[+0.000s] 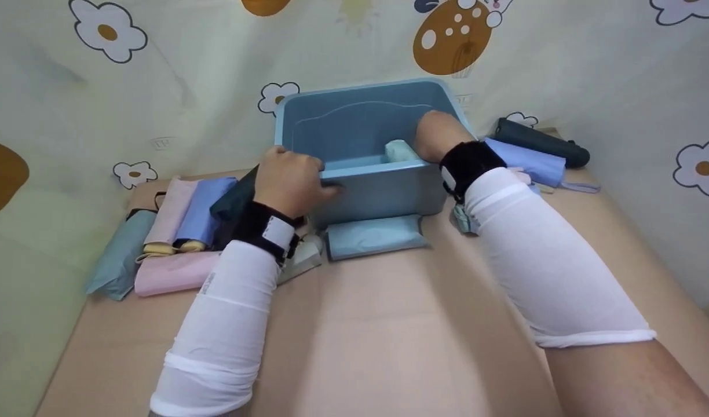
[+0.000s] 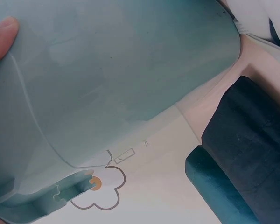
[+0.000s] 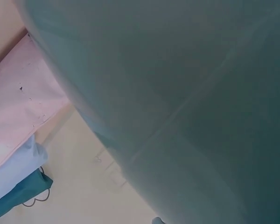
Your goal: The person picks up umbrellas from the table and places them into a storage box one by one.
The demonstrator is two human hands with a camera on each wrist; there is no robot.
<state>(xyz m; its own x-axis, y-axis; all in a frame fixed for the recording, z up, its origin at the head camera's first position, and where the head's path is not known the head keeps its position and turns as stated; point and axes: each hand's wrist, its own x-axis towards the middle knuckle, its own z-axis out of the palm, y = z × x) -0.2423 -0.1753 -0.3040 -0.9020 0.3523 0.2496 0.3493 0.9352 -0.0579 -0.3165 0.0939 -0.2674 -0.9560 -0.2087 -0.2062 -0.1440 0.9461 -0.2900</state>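
A blue plastic bin (image 1: 383,191) stands at the far end of the table. My left hand (image 1: 288,179) grips its front left rim, with the thumb (image 2: 2,39) on the outer wall. My right hand (image 1: 444,136) reaches over the front right corner into the bin. Its fingers are hidden, so what they hold cannot be told. Beside it in the bin lies a pale green rolled bundle (image 1: 401,152). The bin's outer wall (image 3: 177,102) fills most of the right wrist view.
Rolled fabric bundles in pink (image 1: 175,272), blue (image 1: 204,208) and green (image 1: 123,255) lie left of the bin. A teal one (image 1: 377,236) lies before it. Right of it are a blue bundle (image 1: 528,162) and a dark green folded umbrella (image 1: 540,142). Patterned cloth (image 1: 186,75) hangs behind.
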